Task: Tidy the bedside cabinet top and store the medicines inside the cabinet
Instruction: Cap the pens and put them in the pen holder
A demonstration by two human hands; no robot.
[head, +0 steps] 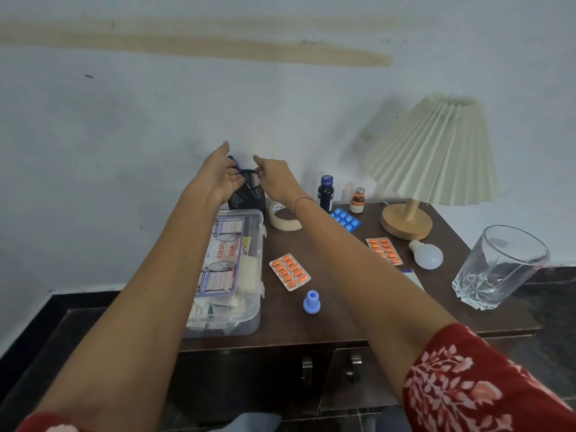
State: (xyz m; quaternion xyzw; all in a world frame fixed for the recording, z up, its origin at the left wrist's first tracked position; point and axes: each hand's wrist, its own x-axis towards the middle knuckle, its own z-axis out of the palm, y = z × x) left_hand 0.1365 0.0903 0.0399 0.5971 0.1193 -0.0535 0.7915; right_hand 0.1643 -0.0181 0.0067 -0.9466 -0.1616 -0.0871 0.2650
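Black mesh holder [247,196] at the cabinet top's [280,322] back edge is pinched by right hand [276,179], blue pen [233,162] gripped by left hand [219,177] (orange strips [290,271] lie frontward, nearer the right).

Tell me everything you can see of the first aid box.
The first aid box is a clear plastic case with rounded corners, lid shut, two clips on its right side. A card inside reads FIRST AID BOX in red; white packets and dressings show through. It lies flat on the left of the cabinet top, in front of a black mesh pen holder. The left forearm crosses over its left edge; contact unclear.
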